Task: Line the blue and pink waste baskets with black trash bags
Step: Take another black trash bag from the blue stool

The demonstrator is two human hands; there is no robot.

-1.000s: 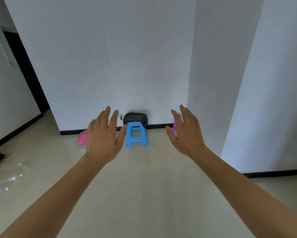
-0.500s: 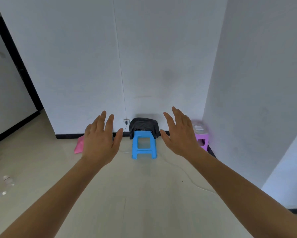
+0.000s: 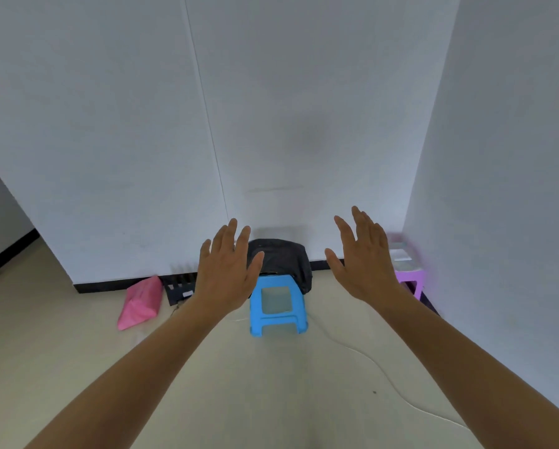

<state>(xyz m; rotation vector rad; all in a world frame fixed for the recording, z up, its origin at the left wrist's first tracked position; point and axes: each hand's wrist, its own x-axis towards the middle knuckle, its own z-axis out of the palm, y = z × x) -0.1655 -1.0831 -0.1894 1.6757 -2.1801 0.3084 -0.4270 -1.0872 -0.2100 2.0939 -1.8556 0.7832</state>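
Observation:
A heap of black trash bags (image 3: 284,259) lies on a blue plastic stool (image 3: 276,306) against the far wall and hangs over its right side. My left hand (image 3: 228,270) is raised in front of the stool's left side, fingers spread, holding nothing. Held up to the right of the bags, my right hand (image 3: 364,257) is also empty with its fingers apart. Both hands are nearer to me than the bags and do not touch them. No blue or pink waste basket is in view.
A purple stool (image 3: 407,273) with something pale on top stands in the right corner. A pink bag (image 3: 140,301) and a black comb-like object (image 3: 179,286) lie by the wall at the left. A thin white cable (image 3: 378,366) runs across the beige floor.
The view has closed in on the stools and swung right, so the purple stool and black bags show more fully. Both hands stay raised, empty and spread.

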